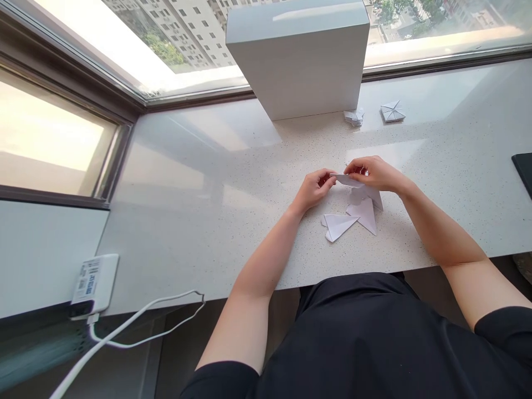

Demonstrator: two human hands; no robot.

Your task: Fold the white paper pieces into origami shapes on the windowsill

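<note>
My left hand (315, 188) and my right hand (374, 173) hold a strip of folded white paper (347, 180) between their fingers, above the speckled white stone counter (233, 233). Just below my right hand, a folded white paper piece (364, 213) lies on the counter, partly under the held strip. A pointed paper dart shape (338, 226) rests beside it, nearer my left wrist. Farther off, by the box, lie a crumpled paper piece (354, 117) and a folded paper pinwheel shape (392, 111).
A large white box (297, 55) stands at the back of the counter against the window (187, 39). A white power bank (95, 286) sits on the left edge with a white cable (124, 327) hanging down. A black flat object (524, 172) lies at the right edge.
</note>
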